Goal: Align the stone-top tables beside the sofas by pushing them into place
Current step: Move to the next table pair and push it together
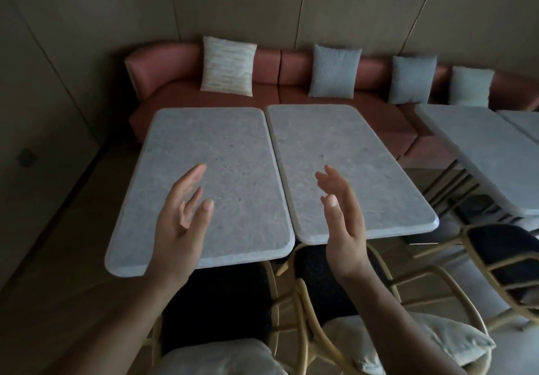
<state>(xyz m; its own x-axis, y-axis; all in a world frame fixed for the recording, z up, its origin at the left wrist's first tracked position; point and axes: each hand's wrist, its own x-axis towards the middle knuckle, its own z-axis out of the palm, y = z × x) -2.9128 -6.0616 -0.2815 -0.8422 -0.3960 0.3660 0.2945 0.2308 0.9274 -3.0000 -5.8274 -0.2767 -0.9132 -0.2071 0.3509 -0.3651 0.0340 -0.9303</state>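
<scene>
Left hand and right hand hovering over tables, fingers spread, grasping nothing. Left stone-top table and right stone-top table standing side by side, far ends touching terracotta sofa. Tops looking heavy, rigid, smooth; best pushing at near edge.

- The room is dim and evenly lit; the corners fall into brown murk.
- The stone-top tables are the brightest surfaces, with a soft sheen on their near rims (no hard glare).
- The chair seats under them go almost black.
- Wide-angle distortion bends the wall seams toward the edges.
- The left hand and right hand look slightly soft.
</scene>
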